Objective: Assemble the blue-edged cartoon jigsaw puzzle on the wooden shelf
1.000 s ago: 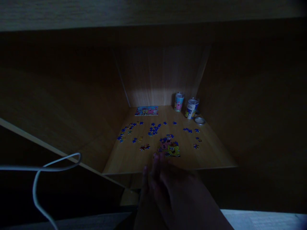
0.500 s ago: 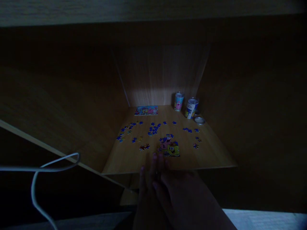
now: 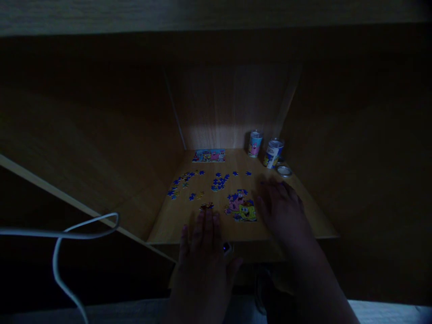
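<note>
A dim wooden bench (image 3: 175, 225) of pale grained board sits between dark side panels, lit only toward its back. The left hand (image 3: 202, 252) lies flat at the front edge with fingers spread and loose, grasping nothing; its fingertips (image 3: 205, 215) reach a small dark loose puzzle piece (image 3: 206, 205) and seem to touch it. The right hand (image 3: 280, 207) stretches palm down over the right part of the bench, fingers extended and relaxed, covering the spot beneath it; whether it presses on any piece cannot be told. Between the two hands lies the partly joined pink, yellow and blue cartoon puzzle patch (image 3: 242, 207), just beside the right hand's thumb side and near the left fingertips. Farther back, scattered blue puzzle pieces (image 3: 218, 182) spread across the bench. Against the rear wall lies a flat colourful cartoon picture card (image 3: 209, 155), and to its right stand two small printed tins (image 3: 272, 153) with a round silvery lid (image 3: 284, 171) beside them. A white cable (image 3: 67, 234) loops at the left.
</note>
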Tool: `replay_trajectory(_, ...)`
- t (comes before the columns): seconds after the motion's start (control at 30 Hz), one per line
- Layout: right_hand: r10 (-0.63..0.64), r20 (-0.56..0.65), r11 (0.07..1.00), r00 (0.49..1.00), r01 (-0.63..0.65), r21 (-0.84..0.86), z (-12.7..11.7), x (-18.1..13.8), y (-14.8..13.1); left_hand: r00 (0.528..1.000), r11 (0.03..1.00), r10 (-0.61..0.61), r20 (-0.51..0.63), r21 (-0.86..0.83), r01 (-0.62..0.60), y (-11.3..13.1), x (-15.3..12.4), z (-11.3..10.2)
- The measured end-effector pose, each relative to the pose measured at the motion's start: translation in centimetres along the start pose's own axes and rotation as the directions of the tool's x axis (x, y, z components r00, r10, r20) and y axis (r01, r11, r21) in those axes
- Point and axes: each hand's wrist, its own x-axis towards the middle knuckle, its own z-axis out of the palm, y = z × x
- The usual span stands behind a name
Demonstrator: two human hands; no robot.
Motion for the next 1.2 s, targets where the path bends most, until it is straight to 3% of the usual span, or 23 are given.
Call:
replay_trajectory(0.13, -0.021, 0.085, 1.0, 0.996, 0.021, 0.001, 0.4, -0.2, -0.4, 1.0, 1.0, -0.027, 0.005, 0.004, 0.027, -1.2, 0.1, -0.1)
replay_trajectory(0.27, -0.056, 0.087, 0.998, 0.995, 0.053, 0.035, 0.0, 0.5, -0.6, 1.0, 1.0, -0.017, 0.025, 0.001, 0.017, -1.3, 1.1, -0.3)
replay_trajectory(0.4, -0.094, 0.077, 0.992, 0.993, 0.087, 0.093, -0.2, 1.0, 0.0, 0.995, 0.986, 0.099, -0.02, -0.134, -0.1, -0.1, 3.4, -0.4)
replay_trajectory(0.53, -0.046, -0.002, 0.998, 0.999, 0.046, 0.04, 0.2, 0.8, 0.7, 0.974, 0.929, 0.221, -0.054, -0.292, -0.227, 0.9, 5.0, 0.2)
replay_trajectory(0.7, -0.039, 0.005, 0.999, 0.999, 0.039, 0.012, 0.6, 0.6, 1.0, 0.974, 0.914, 0.222, -0.041, -0.34, -0.222, 0.8, 5.2, 1.3)
replay_trajectory(0.9, -0.016, 0.015, 0.999, 1.0, 0.015, 0.028, 0.7, 0.7, 1.0, 0.975, 0.894, 0.216, -0.049, -0.391, -0.218, 0.6, 5.3, 0.7)
replay_trajectory(1.1, -0.009, 0.015, 0.978, 1.0, 0.006, 0.209, -0.5, 0.9, 0.2, 0.972, 0.874, 0.218, -0.089, -0.426, -0.235, -0.3, 5.7, 0.3)
replay_trajectory(1.2, 0.082, -0.005, 0.934, 0.997, -0.075, 0.348, -1.4, 0.8, -0.2, 0.967, 0.864, 0.221, -0.13, -0.434, -0.256, -0.6, 5.8, 0.6)
